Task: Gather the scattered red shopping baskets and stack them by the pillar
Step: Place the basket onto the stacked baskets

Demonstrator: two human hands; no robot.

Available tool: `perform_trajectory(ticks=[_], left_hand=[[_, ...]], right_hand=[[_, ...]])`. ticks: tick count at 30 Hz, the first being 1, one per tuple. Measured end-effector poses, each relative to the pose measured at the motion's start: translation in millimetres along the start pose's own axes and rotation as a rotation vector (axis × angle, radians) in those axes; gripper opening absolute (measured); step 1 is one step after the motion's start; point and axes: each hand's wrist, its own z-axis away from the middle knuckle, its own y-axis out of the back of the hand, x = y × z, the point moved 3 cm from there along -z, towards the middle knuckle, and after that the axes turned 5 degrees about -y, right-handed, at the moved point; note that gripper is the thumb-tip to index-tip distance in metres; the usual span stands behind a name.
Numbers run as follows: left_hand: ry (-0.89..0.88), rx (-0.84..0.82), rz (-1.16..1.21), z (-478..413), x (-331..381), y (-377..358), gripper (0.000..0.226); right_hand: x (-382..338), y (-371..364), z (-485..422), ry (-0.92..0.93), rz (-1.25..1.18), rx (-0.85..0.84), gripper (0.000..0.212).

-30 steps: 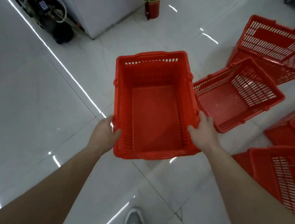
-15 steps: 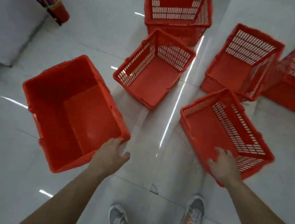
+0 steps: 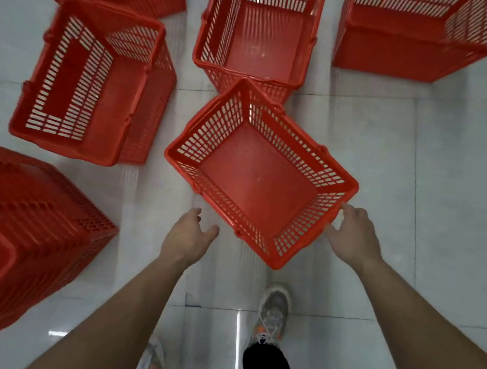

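On the white tile floor (image 3: 451,179) a big blurred red basket (image 3: 15,233) fills the lower left, with other red baskets (image 3: 253,41) further away. The nearest basket (image 3: 254,182) stands upright in the middle. The left hand (image 3: 188,239) hovers just beside its near rim with the fingers loosely spread, holding nothing. The right hand (image 3: 352,237) reaches its right corner with the fingers almost straight, not gripping.

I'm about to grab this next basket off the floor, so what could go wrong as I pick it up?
1. Only the right hand touches the near basket, at one corner. The left hand is not yet on it, so lifting now may twist or drop it.
2. Its far corner appears to meet the basket behind, which could snag or get dragged.
3. The basket lies close to your shoe, so you might trip.
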Motion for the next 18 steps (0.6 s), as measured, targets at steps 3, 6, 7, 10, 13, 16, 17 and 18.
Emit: perform_trajectory(ticks=[3, 6, 7, 10, 13, 16, 17, 18], left_hand=[[0.069, -0.001, 0.006, -29.9, -2.0, -46.0, 0.079], [0.087, 0.007, 0.046, -53.9, -7.7, -79.2, 0.081], [0.068, 0.020, 0.058, -59.9, -9.8, -85.5, 0.081], [0.017, 0.082, 0.082, -71.9, -19.7, -89.0, 0.075], [0.015, 0.146, 0.121, -69.2, -40.4, -77.3, 0.058], [0.083, 0.213, 0.159, -66.1, -67.1, -59.0, 0.053], [0.104, 0.235, 0.164, -68.8, -75.9, -52.7, 0.051], [0.117, 0.256, 0.165, -73.2, -83.6, -46.6, 0.050]], right_hand=[[-7.5, 1.4, -61.2, 0.053, 0.033, 0.075, 0.060], [-14.4, -4.1, -117.5, 0.076, 0.068, 0.121, 0.076], [-14.5, -8.8, -131.6, 0.079, 0.071, 0.104, 0.081], [-11.1, -26.7, -143.5, 0.081, 0.146, 0.184, 0.080], [-9.2, -48.6, -117.3, 0.048, 0.252, 0.287, 0.067], [-11.7, -77.6, -85.8, 0.017, 0.254, 0.179, 0.070], [-15.3, -87.2, -80.6, 0.016, 0.193, 0.157, 0.068], [-22.4, -97.1, -77.8, 0.037, 0.114, 0.123, 0.065]])
